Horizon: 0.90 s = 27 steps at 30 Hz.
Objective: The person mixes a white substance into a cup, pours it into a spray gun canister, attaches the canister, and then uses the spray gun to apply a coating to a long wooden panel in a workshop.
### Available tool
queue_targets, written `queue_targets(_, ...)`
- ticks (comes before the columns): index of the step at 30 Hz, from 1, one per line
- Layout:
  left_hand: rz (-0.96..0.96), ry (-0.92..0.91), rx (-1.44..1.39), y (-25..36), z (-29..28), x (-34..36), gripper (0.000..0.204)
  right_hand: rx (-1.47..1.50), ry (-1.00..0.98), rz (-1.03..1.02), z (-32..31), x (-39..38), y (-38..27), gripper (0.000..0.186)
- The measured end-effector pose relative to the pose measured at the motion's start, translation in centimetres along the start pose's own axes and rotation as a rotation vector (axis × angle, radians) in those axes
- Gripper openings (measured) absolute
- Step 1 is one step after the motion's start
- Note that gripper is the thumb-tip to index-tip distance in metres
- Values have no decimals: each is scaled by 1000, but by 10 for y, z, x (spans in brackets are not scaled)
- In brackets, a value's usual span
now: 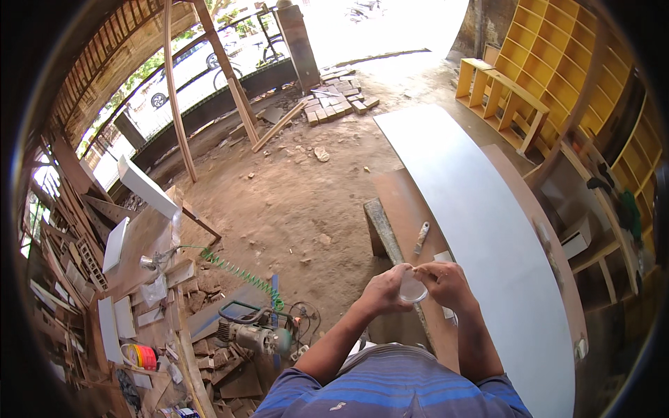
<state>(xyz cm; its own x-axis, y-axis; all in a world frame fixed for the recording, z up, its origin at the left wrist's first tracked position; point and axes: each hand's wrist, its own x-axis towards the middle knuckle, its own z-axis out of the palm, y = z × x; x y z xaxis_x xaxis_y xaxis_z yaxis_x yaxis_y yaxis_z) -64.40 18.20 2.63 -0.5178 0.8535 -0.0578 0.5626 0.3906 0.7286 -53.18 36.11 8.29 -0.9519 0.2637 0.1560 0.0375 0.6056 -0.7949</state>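
Note:
In the head view, my left hand [387, 285] grips a small clear or whitish plastic cup [411, 289], with the thumb near its rim. My right hand [446, 282] is closed at the cup's upper right rim, fingers pinched on something small and pale that I cannot make out. Just beyond my hands a putty knife [421, 237] lies on a brown board [397, 195], beside a long white panel [488, 237] that runs away from me on the right. A pale item is partly hidden under my right hand.
A compressor [258, 338] with a green coiled hose [244, 272] stands at lower left, among scrap boards [223, 376]. Yellow shelving [550, 63] stands at upper right. Stacked pavers [331, 104], leaning timbers [178, 118] and a barred gate [265, 83] are at the back.

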Motion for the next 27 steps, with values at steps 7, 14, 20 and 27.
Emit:
queue_targets(7,123,33,-20,-9,-4,13,95,77,82,4,4,9,2,18)
queue_targets(14,135,-3,-24,-12,-8,23,91,34,9,49,2,8,5,16)
queue_targets(20,134,-27,-5,-7,-14,27,89,-9,63,40,-1,8,0,14)
queue_targets(27,122,-23,13,1,-12,28,91,20,140,72,1,5,7,15)
